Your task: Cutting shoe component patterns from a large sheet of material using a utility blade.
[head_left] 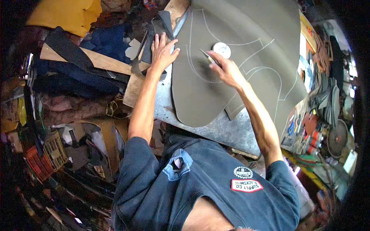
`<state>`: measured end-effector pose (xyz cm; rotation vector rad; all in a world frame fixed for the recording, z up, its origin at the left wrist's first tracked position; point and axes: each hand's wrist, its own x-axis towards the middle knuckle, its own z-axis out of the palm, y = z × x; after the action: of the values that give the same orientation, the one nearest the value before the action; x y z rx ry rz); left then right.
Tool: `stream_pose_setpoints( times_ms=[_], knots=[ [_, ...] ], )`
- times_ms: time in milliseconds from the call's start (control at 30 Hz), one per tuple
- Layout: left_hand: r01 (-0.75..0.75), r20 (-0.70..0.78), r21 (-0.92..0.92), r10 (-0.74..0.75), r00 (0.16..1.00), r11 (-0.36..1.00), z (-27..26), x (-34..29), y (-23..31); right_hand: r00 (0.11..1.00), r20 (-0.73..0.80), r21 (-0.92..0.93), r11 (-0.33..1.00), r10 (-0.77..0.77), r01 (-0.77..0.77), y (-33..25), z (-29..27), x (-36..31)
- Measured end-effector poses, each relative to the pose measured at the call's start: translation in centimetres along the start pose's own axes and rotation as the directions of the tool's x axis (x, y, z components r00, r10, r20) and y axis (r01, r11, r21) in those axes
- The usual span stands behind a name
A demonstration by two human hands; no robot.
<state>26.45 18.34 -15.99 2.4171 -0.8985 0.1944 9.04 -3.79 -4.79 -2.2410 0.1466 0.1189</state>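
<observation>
Over white-marked sheet (200,102), right hand (225,70), grip pinching slim pointed tool (208,56); left hand (163,54) spread by sheet's edge.

Bright middle, black corners, bowed edges; sheen on metal tabletop (235,133)

Surface (235,133): grey-blue, metal-looking top, scuffed and dark-speckled; bare strips visible at left and front edges.
Sheet (200,104): large, olive-grey, covering most of the surface; pale outlines drawn on it; right part raised in a long, rounded fold.
Dark scraps (165,21): at far left edge, beside the sheet.
Right side: blue-handled tool (291,128), red-ended cylinders (316,138); same surface or adjoining one, cannot tell.
</observation>
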Motion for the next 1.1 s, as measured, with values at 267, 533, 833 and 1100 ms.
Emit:
stream_pose_setpoints(
  times_ms=[267,533,833,1100],
  knots=[
    [0.132,0.095,-0.077,-0.125,0.988,0.988,1.1,0.3,-0.7,0.897,0.271,-0.351,0.831,-0.350,0.431,2.1,2.4,13.1],
    [0.118,0.011,-0.064,-0.118,0.993,0.991,1.2,0.5,0.5,0.861,0.310,-0.322,0.807,-0.404,0.495,3.2,2.3,14.5],
    [0.102,-0.021,-0.024,-0.102,0.995,0.995,1.2,0.7,0.9,0.865,0.347,-0.366,0.797,-0.363,0.481,2.4,1.7,14.2],
    [0.102,-0.039,-0.010,-0.102,0.994,0.995,1.2,0.8,1.1,0.916,0.349,-0.454,0.820,-0.196,0.349,2.8,-0.7,13.0]
  ],
)
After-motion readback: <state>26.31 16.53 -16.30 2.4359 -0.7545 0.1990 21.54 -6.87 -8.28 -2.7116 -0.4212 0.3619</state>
